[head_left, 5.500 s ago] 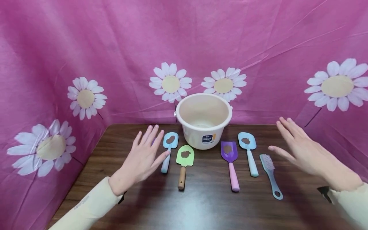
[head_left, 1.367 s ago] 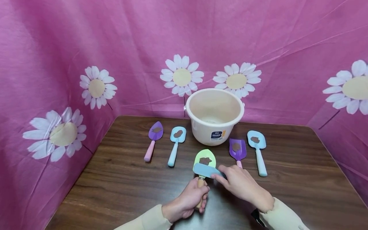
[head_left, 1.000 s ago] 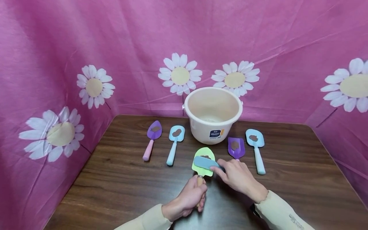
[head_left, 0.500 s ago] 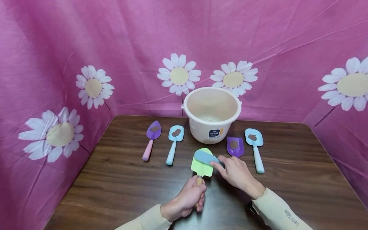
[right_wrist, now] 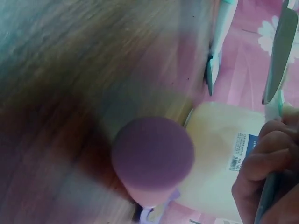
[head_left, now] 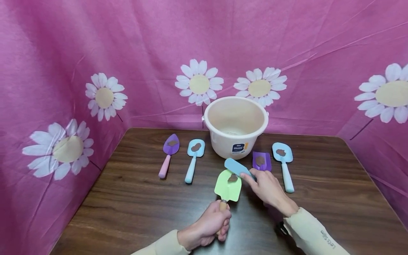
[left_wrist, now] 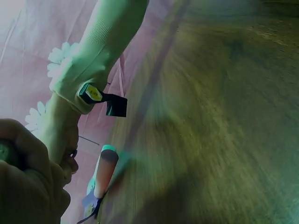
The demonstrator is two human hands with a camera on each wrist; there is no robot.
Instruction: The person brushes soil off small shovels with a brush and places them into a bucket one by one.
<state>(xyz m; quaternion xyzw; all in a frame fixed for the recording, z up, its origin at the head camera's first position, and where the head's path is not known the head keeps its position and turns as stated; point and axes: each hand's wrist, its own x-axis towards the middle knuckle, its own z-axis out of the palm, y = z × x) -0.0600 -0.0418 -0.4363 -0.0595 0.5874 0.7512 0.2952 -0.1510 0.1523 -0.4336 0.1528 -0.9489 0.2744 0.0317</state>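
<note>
Green trowel [head_left: 227, 191] is gripped by left hand [head_left: 211, 221], blade forward; blue brush [head_left: 236, 167], by right hand [head_left: 269, 189], slantwise at its tip.

Green trowel [head_left: 224, 187], pink curtain [head_left: 143, 42] (white daisies [head_left: 199, 84])

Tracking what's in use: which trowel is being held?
The green trowel, gripped by the left hand; two purple trowels and two blue ones lie on the table.

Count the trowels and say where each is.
5: pointed purple trowel and one blue trowel left of the bucket; green trowel in the left hand; square purple trowel, partly hidden by the right hand; another blue trowel farthest right.
</note>
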